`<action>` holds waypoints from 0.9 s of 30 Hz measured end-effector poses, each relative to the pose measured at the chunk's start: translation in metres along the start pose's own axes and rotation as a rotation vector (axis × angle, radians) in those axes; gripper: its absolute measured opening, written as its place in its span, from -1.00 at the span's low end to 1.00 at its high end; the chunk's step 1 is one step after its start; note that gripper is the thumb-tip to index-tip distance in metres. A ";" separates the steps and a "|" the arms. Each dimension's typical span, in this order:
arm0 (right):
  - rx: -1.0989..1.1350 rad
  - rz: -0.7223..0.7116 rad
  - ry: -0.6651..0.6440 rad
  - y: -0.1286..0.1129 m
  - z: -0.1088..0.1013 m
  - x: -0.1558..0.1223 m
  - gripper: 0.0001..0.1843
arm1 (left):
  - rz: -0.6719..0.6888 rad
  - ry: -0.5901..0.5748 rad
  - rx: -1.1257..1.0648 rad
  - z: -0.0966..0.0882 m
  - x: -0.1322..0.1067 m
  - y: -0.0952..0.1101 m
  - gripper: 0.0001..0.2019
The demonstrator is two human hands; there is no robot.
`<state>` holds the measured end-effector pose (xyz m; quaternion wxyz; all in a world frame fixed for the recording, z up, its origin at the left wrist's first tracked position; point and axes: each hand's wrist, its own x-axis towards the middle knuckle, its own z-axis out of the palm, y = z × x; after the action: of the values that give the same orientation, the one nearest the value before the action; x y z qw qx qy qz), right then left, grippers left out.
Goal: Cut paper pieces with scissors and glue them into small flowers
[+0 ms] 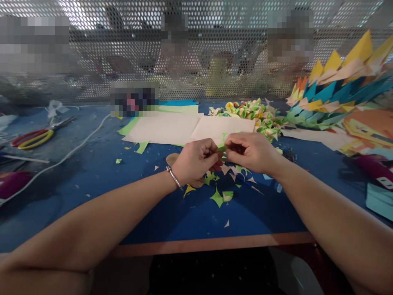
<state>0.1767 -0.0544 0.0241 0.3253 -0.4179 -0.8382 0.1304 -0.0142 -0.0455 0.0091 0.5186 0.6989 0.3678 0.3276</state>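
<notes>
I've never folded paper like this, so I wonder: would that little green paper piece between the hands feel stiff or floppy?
Probably floppy and light: the green paper piece is tiny and thin, pinched between the left hand and right hand. It likely creases easily. Pushed, it would probably slide like the flat scraps on the table.

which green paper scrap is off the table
The small green paper piece pinched between the left hand and right hand; the other green scraps lie loose on the blue tabletop.
</notes>
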 end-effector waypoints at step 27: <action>-0.121 -0.013 -0.080 0.003 -0.001 -0.001 -0.88 | 0.188 0.019 0.476 -0.016 0.002 0.008 -0.81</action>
<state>0.1801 -0.0530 0.0232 0.2665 -0.4258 -0.8596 0.0938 -0.0248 -0.0379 0.0212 0.3033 0.8293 0.3727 0.2851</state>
